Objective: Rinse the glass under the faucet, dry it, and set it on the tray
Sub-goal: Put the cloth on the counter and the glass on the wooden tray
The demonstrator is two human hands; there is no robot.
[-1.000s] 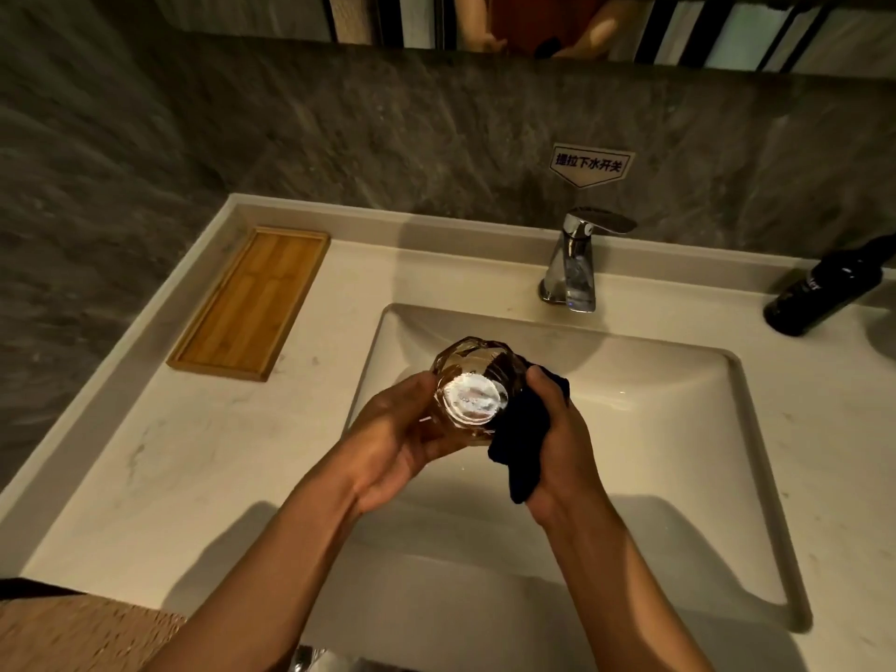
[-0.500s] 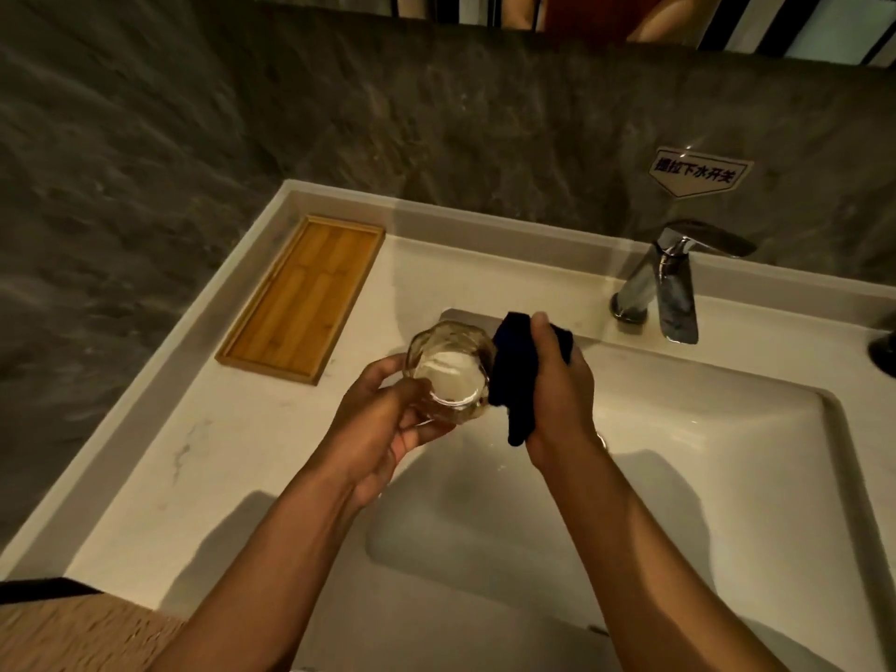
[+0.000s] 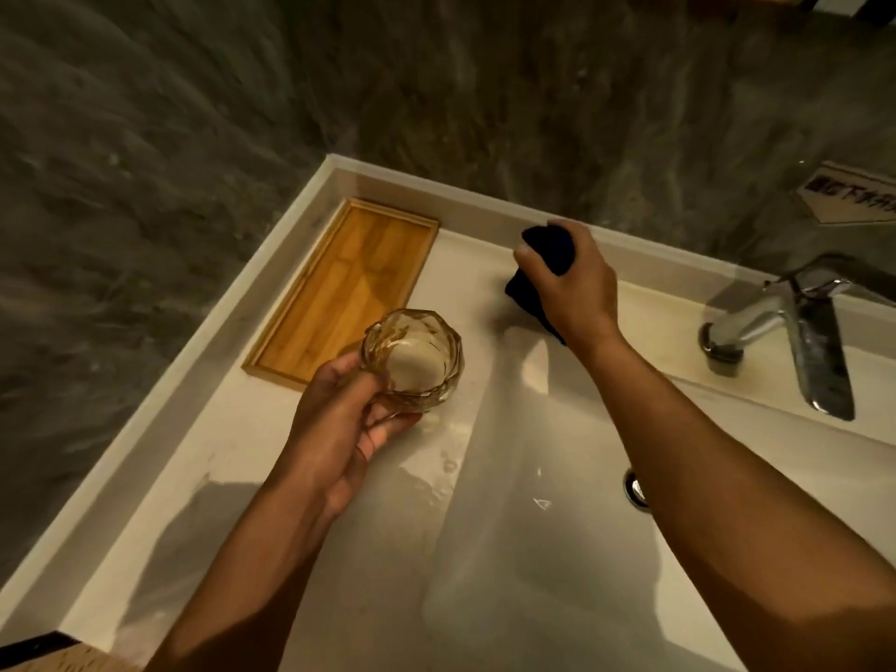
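Over the counter's left side, your hands have split apart: your right hand [image 3: 572,288] has pulled the dark cloth [image 3: 550,249] off, still clutching it toward the back ledge, while your left hand [image 3: 339,419] grips the faceted glass [image 3: 412,363] beside the bamboo tray [image 3: 339,288]. Drying looks finished; placing on the tray remains.

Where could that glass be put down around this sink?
The wooden tray holds nothing. Bare counter runs from the tray toward the viewer, left of the basin. Tighter between tray and faucet: the right hand holds a dark cloth there.
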